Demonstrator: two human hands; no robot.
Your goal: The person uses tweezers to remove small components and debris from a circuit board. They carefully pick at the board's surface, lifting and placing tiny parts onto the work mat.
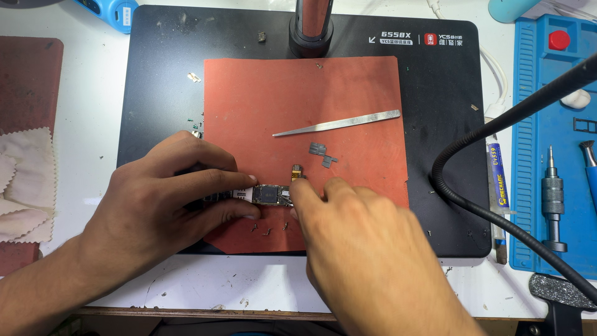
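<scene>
A small narrow circuit board (pixel 268 195) lies near the front edge of a red-orange mat (pixel 298 106). My left hand (pixel 165 199) pinches its left end between thumb and fingers. My right hand (pixel 354 249) touches its right end with the fingertips, next to a small gold-coloured part (pixel 297 171). Just beyond lie two small grey metal shield pieces (pixel 322 152) and a pair of silver tweezers (pixel 339 124), both untouched.
The red-orange mat rests on a black work pad (pixel 441 124). Tiny screws (pixel 268 230) lie in front of the board. A black flexible hose (pixel 472 149) curves at right. A blue tray (pixel 559 137) holds a screwdriver (pixel 552 199). A cloth (pixel 22 180) lies left.
</scene>
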